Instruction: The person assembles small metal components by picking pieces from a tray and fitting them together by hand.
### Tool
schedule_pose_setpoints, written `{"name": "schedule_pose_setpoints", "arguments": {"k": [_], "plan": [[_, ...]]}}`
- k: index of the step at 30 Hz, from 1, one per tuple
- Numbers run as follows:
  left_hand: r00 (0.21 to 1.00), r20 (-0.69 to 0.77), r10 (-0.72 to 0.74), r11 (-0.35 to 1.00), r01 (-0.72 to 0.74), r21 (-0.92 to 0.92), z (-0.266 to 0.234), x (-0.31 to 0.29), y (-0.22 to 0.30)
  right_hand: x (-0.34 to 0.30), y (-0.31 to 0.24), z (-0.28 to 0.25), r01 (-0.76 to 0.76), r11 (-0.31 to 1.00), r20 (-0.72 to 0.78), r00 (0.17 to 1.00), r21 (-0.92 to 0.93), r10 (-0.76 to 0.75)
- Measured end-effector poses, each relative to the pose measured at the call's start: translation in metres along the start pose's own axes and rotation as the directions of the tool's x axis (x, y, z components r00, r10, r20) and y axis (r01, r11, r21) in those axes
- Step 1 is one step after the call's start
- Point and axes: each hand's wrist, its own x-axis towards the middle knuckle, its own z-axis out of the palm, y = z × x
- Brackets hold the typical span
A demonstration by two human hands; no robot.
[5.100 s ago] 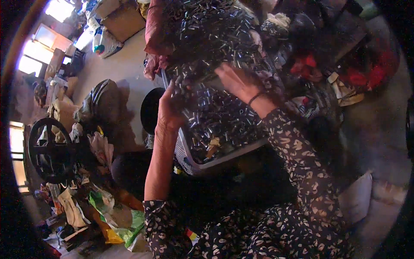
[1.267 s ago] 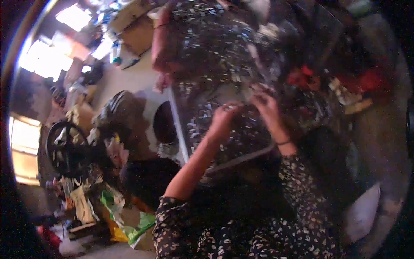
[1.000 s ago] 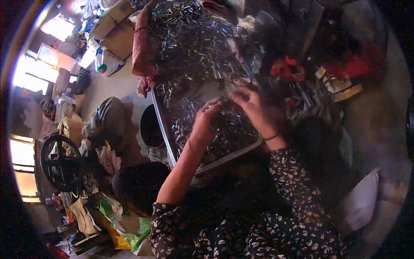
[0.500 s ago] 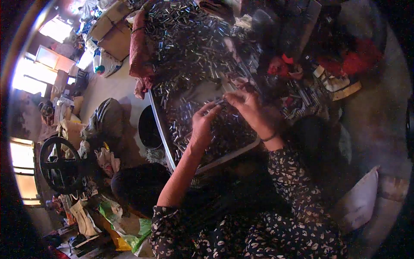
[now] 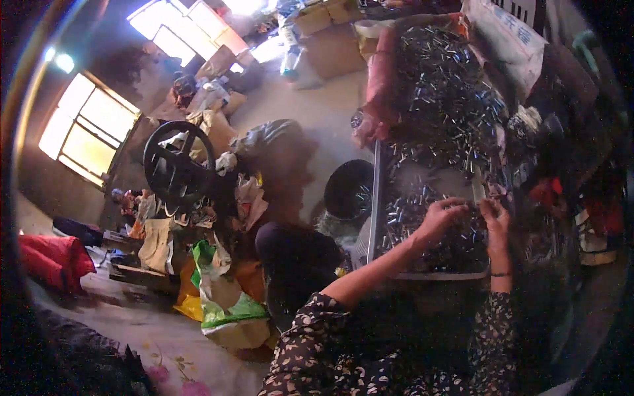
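Observation:
Both hands hover over the near part of a shallow tray (image 5: 377, 198) strewn with small shiny metal pieces (image 5: 449, 99), short and rod-like. My left hand (image 5: 444, 218) reaches in from the left, thumb and fingers drawn together in a pinch. Facing it, my right hand (image 5: 496, 221) is also pinched, its fingertips a short distance from the left ones. Whatever sits between the fingers of either hand is too small to make out. Beyond the hands, a strip of bare tray floor shows before the thicker heap of pieces.
A rolled pink-red cloth (image 5: 382, 72) lies along the tray's far left side. A black bucket (image 5: 347, 190) stands left of the tray. Further left are a dark spoked wheel (image 5: 178, 162) and a green-and-white sack (image 5: 231, 300). Red cloth (image 5: 548, 195) lies to the right.
My view has swung left, so tray and hands now appear further right. The fingertips, close together before, are now slightly apart.

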Motion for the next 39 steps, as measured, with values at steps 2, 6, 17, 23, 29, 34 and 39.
{"name": "schedule_pose_setpoints", "arguments": {"k": [2,6,17,23,29,34,39], "plan": [[0.994,0.039,0.103,0.993,-0.105,0.051,-0.008,-0.001,-0.001,-0.002,-0.01,0.007,-0.013,1.0,0.013,1.0,0.009,0.013],[0.998,0.038,0.043,0.999,-0.041,-0.032,-0.007,0.001,-0.004,-0.002,-0.014,0.006,-0.025,0.998,0.065,0.997,-0.065,0.029],[0.996,-0.066,0.058,0.984,-0.046,0.172,0.002,0.007,-0.02,-0.006,-0.021,0.004,0.083,0.966,0.016,0.997,-0.243,-0.082],[0.993,-0.1,0.06,0.977,-0.038,0.211,-0.001,-0.009,0.013,0.0,-0.029,0.014,0.313,0.822,0.114,0.949,-0.476,-0.295],[0.993,-0.026,-0.119,0.992,0.119,0.032,0.006,0.001,0.002,-0.007,-0.04,0.0,0.151,0.894,0.058,0.989,-0.422,-0.139],[0.978,0.0,-0.209,0.978,0.209,0.009,0.002,0.002,0.008,-0.004,-0.036,0.001,0.188,0.89,0.102,0.982,-0.415,-0.16],[0.925,0.136,0.355,0.787,-0.374,0.491,-0.028,0.01,-0.02,-0.009,-0.043,0.022,0.395,0.824,0.122,0.917,-0.405,-0.38]]}}
